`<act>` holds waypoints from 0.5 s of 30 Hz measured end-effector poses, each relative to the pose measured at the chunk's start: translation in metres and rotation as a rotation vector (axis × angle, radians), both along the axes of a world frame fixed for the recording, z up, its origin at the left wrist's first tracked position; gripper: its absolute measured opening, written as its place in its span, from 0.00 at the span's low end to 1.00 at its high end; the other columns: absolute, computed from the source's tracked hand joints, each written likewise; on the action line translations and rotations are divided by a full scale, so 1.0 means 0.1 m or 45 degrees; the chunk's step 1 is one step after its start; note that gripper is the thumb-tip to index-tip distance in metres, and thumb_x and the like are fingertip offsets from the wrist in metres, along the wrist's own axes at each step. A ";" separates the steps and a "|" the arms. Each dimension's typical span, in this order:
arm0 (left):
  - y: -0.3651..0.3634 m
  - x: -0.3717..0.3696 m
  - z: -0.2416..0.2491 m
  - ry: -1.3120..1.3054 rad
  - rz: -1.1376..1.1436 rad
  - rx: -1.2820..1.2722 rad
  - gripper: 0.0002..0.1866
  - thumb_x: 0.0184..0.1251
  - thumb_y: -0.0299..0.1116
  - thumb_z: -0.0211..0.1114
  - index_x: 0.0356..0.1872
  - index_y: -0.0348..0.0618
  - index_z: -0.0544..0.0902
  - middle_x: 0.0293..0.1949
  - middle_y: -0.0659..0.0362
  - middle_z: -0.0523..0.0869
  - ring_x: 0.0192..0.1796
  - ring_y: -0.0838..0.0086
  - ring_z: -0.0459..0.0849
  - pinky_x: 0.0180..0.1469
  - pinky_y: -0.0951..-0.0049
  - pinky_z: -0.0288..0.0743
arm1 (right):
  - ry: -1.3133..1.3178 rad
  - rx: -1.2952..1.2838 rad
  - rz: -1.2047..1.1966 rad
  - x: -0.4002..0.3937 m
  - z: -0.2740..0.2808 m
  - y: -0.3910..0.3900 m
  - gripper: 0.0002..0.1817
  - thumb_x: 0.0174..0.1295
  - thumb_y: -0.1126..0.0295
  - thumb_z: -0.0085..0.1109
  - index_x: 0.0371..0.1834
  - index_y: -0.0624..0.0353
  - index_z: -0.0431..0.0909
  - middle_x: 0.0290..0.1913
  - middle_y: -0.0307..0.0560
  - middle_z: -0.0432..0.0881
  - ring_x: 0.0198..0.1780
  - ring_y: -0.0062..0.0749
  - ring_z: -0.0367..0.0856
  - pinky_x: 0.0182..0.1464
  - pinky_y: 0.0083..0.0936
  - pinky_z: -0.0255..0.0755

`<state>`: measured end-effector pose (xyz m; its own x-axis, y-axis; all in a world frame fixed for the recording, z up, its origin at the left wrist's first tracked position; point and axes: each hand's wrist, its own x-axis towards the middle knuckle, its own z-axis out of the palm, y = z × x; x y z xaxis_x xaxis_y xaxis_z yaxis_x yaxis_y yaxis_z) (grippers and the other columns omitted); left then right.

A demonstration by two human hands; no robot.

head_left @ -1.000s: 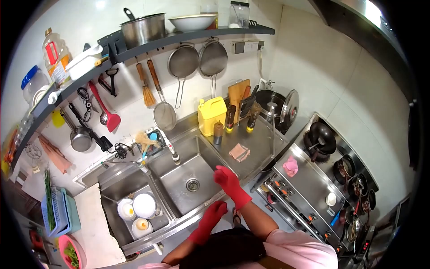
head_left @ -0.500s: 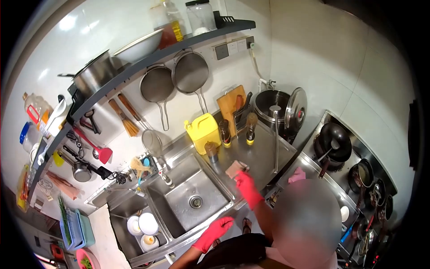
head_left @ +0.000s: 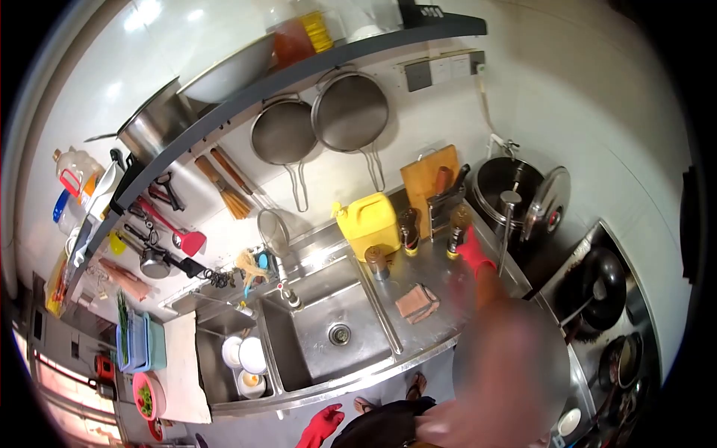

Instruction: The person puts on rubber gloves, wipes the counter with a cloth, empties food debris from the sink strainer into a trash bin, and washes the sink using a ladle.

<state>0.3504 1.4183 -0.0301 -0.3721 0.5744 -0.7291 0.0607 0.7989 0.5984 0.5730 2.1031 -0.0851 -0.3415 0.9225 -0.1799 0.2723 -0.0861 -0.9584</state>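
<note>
My right hand, in a red rubber glove, reaches to the right side of a dark sauce bottle on the steel counter. Its fingers meet the bottle's edge, but blur hides whether they are closed round it. On the counter lies a folded pinkish-brown cloth, apart from both hands. My left hand, also red-gloved, hangs low in front of the sink edge, fingers loosely bent and apart, with nothing in it. A second dark bottle and a brown-topped jar stand left of the right hand.
A yellow jug, a cutting board and a knife rack line the wall. Left lies a steel sink with white dishes in its side basin. A large pot and a wok are right.
My right hand has let go of the cloth and moved away, up to the sauce bottle. The left hand has dropped lower and leftward. The camera view has shifted.
</note>
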 end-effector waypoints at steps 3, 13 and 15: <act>-0.21 0.13 -0.09 0.002 0.065 -0.099 0.23 0.76 0.33 0.64 0.69 0.43 0.75 0.52 0.58 0.88 0.52 0.75 0.83 0.58 0.75 0.76 | 0.024 -0.146 0.185 -0.06 0.21 -0.01 0.61 0.45 0.71 0.72 0.83 0.42 0.44 0.70 0.51 0.71 0.59 0.50 0.79 0.38 0.40 0.79; 0.03 0.21 0.02 -0.110 0.118 -0.121 0.24 0.77 0.33 0.62 0.70 0.42 0.74 0.51 0.58 0.87 0.52 0.76 0.82 0.56 0.76 0.76 | -0.345 0.269 -0.153 -0.96 -0.51 -0.38 0.51 0.55 0.58 0.72 0.80 0.57 0.52 0.66 0.63 0.74 0.60 0.56 0.80 0.53 0.47 0.79; 0.04 0.17 -0.07 -0.071 0.083 -0.108 0.24 0.77 0.33 0.62 0.71 0.42 0.73 0.51 0.58 0.87 0.51 0.76 0.82 0.56 0.76 0.75 | -0.687 0.747 -0.446 -1.25 -0.78 -0.54 0.47 0.59 0.52 0.69 0.75 0.65 0.56 0.59 0.67 0.79 0.54 0.56 0.84 0.48 0.48 0.80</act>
<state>0.3679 1.4221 -0.0374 -0.3640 0.4856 -0.7948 -0.0245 0.8480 0.5294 0.4483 2.0490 -0.1632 -0.0257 0.9530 0.3018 0.7525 0.2172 -0.6218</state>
